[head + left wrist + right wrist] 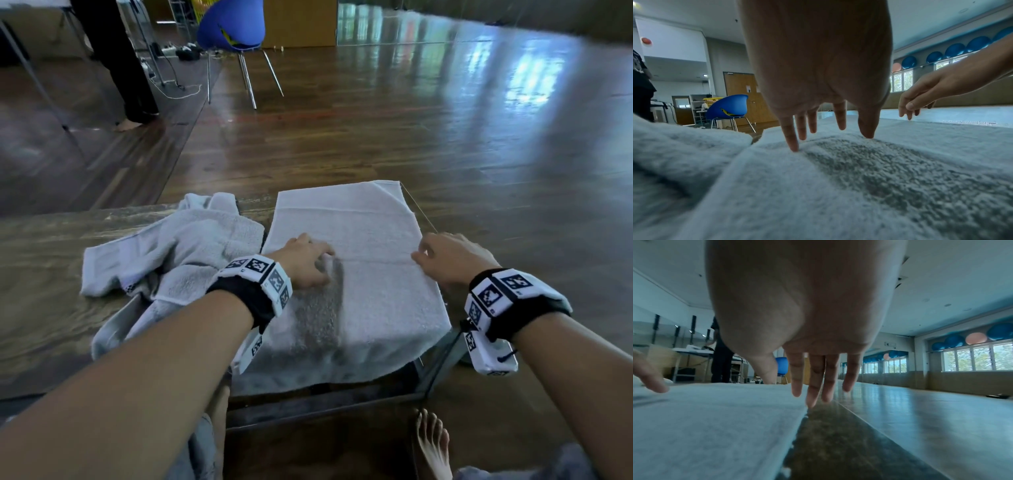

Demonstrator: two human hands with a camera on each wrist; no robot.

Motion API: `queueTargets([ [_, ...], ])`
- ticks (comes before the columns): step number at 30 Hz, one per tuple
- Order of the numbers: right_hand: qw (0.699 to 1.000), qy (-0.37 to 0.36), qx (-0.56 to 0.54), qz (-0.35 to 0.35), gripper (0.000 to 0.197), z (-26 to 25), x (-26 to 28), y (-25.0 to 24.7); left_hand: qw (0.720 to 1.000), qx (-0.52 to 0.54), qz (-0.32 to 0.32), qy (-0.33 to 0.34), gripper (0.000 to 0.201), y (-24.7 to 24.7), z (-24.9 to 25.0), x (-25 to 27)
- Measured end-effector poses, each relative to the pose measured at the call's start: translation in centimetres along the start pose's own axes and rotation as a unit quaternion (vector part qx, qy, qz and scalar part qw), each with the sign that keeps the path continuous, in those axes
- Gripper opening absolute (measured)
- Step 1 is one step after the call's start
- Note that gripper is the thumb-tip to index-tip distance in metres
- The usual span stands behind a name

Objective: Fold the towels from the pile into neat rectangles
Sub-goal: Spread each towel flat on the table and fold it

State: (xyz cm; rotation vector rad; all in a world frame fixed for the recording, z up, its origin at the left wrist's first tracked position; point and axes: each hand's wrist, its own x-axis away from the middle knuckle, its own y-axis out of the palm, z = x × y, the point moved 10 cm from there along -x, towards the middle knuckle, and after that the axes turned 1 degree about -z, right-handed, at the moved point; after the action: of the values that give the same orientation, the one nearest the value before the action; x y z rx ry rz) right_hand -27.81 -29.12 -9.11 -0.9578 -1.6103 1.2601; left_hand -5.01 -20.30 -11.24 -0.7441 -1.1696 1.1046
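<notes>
Forearms filled the bottom of the head view, both wearing marker wristbands. Left hand (305, 262) sat at frame center on the towel (363, 246), fingers (791, 138) spread and straight, tips touching the pile of the cloth; left wrist view confirmed it, holding nothing. Right hand (452, 257) was at center right, at the towel's right edge. From the right wrist view its fingers (813, 386) hung loosely down, some over the cloth edge, some over bare table (838, 443). I couldn't tell if the thumb was pinching the edge; looked relaxed to me.

Towel lay flat as a rough rectangle, center of the head view, near edge drooping over the table's front rim, far right corner at the table's corner. A faint crease ran across it between the two hands. Pile (164, 260) of crumpled towels sat just left of it, touching its left edge, center left of frame.

Upper frame: wooden floor (411, 130), blue chair (233, 27) top center, a standing person's legs (120, 61) upper left. My bare foot (433, 445) showed at bottom right under the table.
</notes>
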Motion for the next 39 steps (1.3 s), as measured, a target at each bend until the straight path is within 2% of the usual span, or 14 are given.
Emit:
queueTargets([
  [2,0.999,-0.007,-0.038,-0.015,0.035,-0.6,1.3,-0.2,0.999,-0.012,0.034,-0.011,0.039,-1.6,-1.0,1.5],
  [6,0.974,-0.036,-0.082,-0.206,0.047,-1.2,5.3,3.7,0.993,-0.044,0.064,-0.088,0.028,-3.5,-3.9,5.8],
  [9,0.943,-0.004,-0.100,-0.318,0.043,-0.9,9.0,7.0,0.989,-0.030,-0.008,-0.145,0.033,-1.4,-6.1,9.2],
  [12,0.930,0.044,-0.090,-0.355,0.031,-0.6,11.4,9.5,0.981,0.059,-0.095,-0.160,0.042,1.9,-7.0,11.9],
  [17,0.939,0.113,-0.264,-0.191,0.041,-0.2,11.1,13.0,0.986,0.073,-0.065,-0.137,0.037,2.8,-5.9,13.6],
  [22,0.938,0.142,-0.294,-0.114,0.023,0.6,11.6,12.1,0.980,0.128,-0.060,-0.143,0.016,2.3,-5.1,14.2],
  [26,0.855,0.166,-0.437,-0.223,0.025,-1.4,12.7,10.4,0.928,0.318,-0.028,-0.193,0.015,0.7,-5.9,14.3],
  [27,0.832,0.168,-0.486,-0.210,0.023,-1.6,12.4,9.0,0.907,0.371,0.001,-0.198,0.015,-0.2,-6.2,14.2],
  [30,0.773,0.151,-0.615,-0.030,0.015,-0.3,10.3,3.1,0.873,0.442,0.112,-0.173,0.027,-3.2,-7.7,13.3],
  [32,0.744,0.101,-0.659,0.045,0.016,-0.3,9.2,0.2,0.823,0.521,0.169,-0.152,0.025,-4.3,-8.0,13.0],
  [34,0.799,0.066,-0.594,0.068,0.021,-0.2,8.3,-0.9,0.794,0.568,0.177,-0.128,0.021,-4.5,-7.4,12.7],
  [35,0.855,0.046,-0.510,0.080,0.027,-0.2,8.0,-1.4,0.813,0.547,0.165,-0.112,0.028,-4.5,-6.9,12.3],
  [37,0.950,-0.036,-0.302,0.072,0.042,-1.7,7.8,-1.3,0.893,0.434,0.102,-0.063,0.042,-4.2,-5.2,11.1],
  [39,0.980,-0.118,-0.158,0.000,0.057,-4.3,8.4,1.2,0.963,0.267,0.024,-0.027,0.051,-3.1,-3.5,10.3],
])
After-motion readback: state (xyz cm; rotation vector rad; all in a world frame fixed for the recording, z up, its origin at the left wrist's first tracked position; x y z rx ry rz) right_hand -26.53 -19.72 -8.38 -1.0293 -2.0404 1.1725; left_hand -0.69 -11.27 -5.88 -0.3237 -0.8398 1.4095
